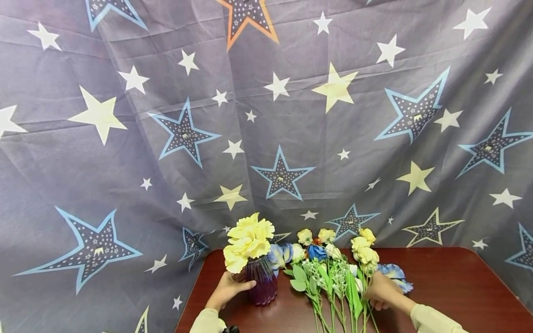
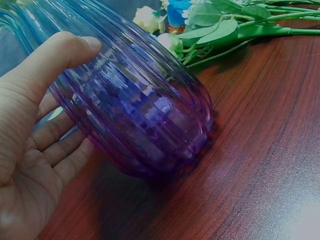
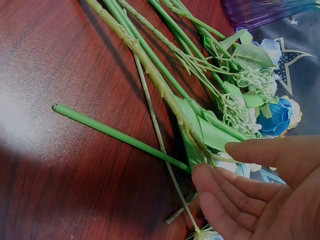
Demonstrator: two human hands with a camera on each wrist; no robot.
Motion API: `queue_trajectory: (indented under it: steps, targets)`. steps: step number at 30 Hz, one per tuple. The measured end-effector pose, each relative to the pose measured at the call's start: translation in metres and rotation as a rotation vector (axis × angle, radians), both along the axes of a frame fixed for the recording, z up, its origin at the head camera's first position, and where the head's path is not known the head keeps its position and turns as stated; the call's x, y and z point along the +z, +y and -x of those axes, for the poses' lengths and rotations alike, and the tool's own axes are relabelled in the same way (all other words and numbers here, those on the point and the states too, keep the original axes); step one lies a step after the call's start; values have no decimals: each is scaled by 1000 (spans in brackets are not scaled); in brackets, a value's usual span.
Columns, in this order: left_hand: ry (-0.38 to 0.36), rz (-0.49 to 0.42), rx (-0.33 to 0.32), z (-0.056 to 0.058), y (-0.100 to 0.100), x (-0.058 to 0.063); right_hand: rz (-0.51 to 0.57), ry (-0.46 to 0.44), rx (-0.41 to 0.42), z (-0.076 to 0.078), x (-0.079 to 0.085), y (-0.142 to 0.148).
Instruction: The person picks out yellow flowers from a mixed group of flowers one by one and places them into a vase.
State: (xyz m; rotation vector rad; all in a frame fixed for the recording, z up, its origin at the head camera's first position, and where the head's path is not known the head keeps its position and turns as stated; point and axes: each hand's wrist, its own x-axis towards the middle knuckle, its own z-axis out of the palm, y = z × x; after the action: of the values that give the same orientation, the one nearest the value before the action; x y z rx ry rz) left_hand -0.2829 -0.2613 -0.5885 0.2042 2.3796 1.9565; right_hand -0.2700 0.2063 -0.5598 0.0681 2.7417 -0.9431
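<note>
Yellow blooms (image 1: 248,240) atop the purple vase (image 1: 263,284), head view only.

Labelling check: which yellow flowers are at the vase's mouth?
The big ruffled yellow cluster, above the vase; the other, smaller yellow flowers lie to its right.

The head camera looks forward and down, well apart from the vase (image 1: 262,284); the left wrist camera faces it closely; the right looks down on stems (image 3: 151,70) beside it. All share the vase.
</note>
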Motion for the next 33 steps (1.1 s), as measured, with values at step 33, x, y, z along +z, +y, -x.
queue_trajectory:
  steps: [33]
  targets:
    - [2,23,18,0,1,2,-3,-82,-44,2,-16,-4]
